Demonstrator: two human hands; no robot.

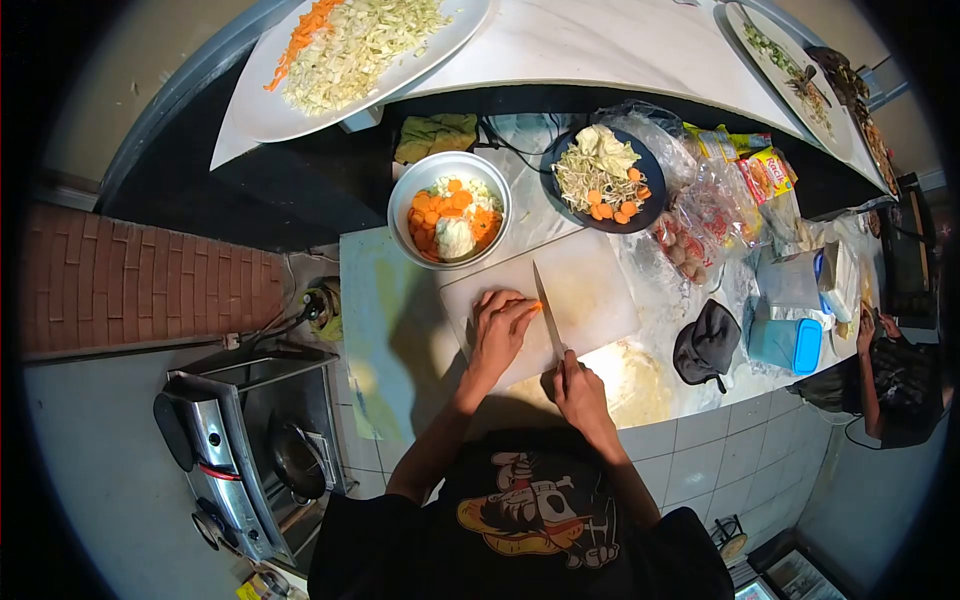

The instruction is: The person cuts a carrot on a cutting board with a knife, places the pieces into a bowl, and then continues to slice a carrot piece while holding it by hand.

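Observation:
My left hand (502, 328) presses a small orange piece of carrot (537, 306) onto the white cutting board (605, 285), fingers closed over most of it. In my right hand (578, 385) is a kitchen knife (546, 308), its handle gripped and its long blade pointing away from me. The blade stands right beside the carrot and my left fingertips. Just beyond the board is a metal bowl (400, 225) with sliced carrots (440, 207) and a pale lump in it. To its right, a dark plate (650, 205) carries bean sprouts, carrot slices and pale leaves.
An oval platter (390, 90) of shredded vegetables rests on the raised counter. Plastic bags (700, 215), a black cap (707, 343) and a blue-lidded container (787, 345) lie to the right. A stove (225, 470) stands at left. Another person (890, 375) is at the far right.

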